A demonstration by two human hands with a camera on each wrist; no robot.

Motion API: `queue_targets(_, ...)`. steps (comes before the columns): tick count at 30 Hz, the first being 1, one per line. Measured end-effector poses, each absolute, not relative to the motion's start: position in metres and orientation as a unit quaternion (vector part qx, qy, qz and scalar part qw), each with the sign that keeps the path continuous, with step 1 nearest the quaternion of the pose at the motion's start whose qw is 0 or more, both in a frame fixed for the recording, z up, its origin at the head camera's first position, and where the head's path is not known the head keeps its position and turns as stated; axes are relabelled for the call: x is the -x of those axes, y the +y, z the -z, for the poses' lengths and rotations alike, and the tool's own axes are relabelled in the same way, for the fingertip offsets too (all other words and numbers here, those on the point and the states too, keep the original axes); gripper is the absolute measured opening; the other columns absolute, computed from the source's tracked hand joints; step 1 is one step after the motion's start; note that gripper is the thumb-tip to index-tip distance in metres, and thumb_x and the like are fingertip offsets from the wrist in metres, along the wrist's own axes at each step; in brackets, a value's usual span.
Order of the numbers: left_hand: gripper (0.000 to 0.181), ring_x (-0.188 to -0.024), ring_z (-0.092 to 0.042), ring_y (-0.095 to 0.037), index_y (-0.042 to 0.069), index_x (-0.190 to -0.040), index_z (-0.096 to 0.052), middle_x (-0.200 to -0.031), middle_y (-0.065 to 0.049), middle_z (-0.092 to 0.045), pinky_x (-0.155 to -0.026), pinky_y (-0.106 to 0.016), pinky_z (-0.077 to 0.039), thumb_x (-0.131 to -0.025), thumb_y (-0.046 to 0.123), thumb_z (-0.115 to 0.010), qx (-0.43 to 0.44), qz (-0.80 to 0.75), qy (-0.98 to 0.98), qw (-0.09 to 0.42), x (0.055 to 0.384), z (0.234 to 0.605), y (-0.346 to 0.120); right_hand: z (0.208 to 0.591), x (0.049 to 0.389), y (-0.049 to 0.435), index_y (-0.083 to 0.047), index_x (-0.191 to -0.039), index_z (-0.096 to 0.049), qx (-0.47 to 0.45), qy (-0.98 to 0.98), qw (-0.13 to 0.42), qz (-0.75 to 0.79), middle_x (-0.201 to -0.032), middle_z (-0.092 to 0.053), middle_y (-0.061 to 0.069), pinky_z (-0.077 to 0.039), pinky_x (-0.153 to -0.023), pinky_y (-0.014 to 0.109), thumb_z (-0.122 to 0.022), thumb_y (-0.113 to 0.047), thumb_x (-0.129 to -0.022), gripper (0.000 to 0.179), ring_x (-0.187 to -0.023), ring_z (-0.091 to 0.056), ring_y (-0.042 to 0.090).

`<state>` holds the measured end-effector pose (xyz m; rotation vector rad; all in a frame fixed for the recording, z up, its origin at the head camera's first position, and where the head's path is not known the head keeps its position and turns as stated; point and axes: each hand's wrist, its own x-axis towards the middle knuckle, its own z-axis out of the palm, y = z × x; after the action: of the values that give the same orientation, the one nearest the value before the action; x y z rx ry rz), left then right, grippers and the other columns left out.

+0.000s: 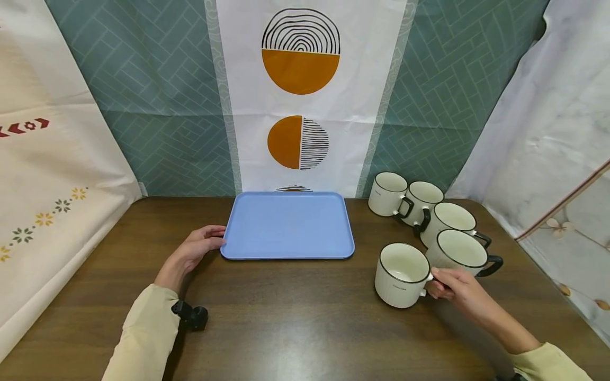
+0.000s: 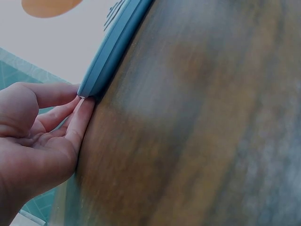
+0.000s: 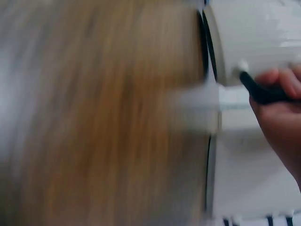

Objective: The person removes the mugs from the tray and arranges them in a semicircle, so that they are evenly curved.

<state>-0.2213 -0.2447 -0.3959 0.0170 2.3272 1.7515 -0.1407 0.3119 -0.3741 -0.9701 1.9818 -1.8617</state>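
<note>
A light blue rectangular tray [image 1: 288,227] lies on the brown table toward the back. At its left edge, my left hand [image 1: 202,244] pinches the rim near the front corner. The left wrist view shows the thumb and fingers meeting at the tray's edge [image 2: 110,52]. On the right, my right hand [image 1: 457,291] grips the black handle [image 3: 265,94] of a white mug [image 1: 397,291] with a dark rim. This mug is upright, in front of the other mugs, and its opening faces up. The right wrist view is blurred over the table.
Several matching white mugs stand close together along the right: one at the back [image 1: 383,203], one beside it [image 1: 419,198], another further forward [image 1: 440,230], and a front one [image 1: 448,259]. A patterned cloth [image 1: 167,106] hangs behind the table [image 1: 295,317].
</note>
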Motion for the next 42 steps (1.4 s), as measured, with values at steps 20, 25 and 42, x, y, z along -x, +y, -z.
queue_targets(20, 0.052, -0.116, -0.045, -0.03, -0.014, -0.141, -0.03, -0.137, -0.031, -0.037, -0.095, -0.026, -0.044, -0.097, 0.003, -0.052, -0.001, -0.597, 0.793, 0.118, 0.221, 0.395, -0.243, 0.381, 0.143, 0.369, 0.002, -0.079, -0.038, 0.373, 0.64, 0.214, 0.637, -0.07, -0.028, 0.012, -0.043, -0.081, 0.033, -0.018, 0.012, -0.101, 0.031, -0.078, -0.039, 0.03)
queue_targets(25, 0.053, -0.116, -0.045, -0.029, -0.014, -0.141, -0.03, -0.137, -0.03, -0.037, -0.094, -0.024, -0.044, -0.097, 0.004, -0.052, -0.001, -0.6, 0.791, 0.118, 0.223, 0.397, -0.244, 0.381, 0.145, 0.373, 0.004, -0.079, -0.039, 0.373, 0.644, 0.204, 0.636, -0.07, -0.028, 0.013, -0.043, -0.079, 0.032, -0.017, 0.014, -0.1, 0.031, -0.071, -0.034, 0.031)
queue_targets(42, 0.054, -0.116, -0.046, -0.029, -0.013, -0.142, -0.031, -0.138, -0.029, -0.038, -0.096, -0.026, -0.044, -0.097, 0.005, -0.053, -0.001, -0.602, 0.79, 0.116, 0.225, 0.4, -0.243, 0.377, 0.147, 0.384, 0.009, -0.086, -0.042, 0.35, 0.617, 0.272, 0.65, -0.072, -0.028, 0.015, -0.045, -0.085, 0.03, -0.015, 0.011, -0.101, 0.031, -0.083, -0.047, 0.028)
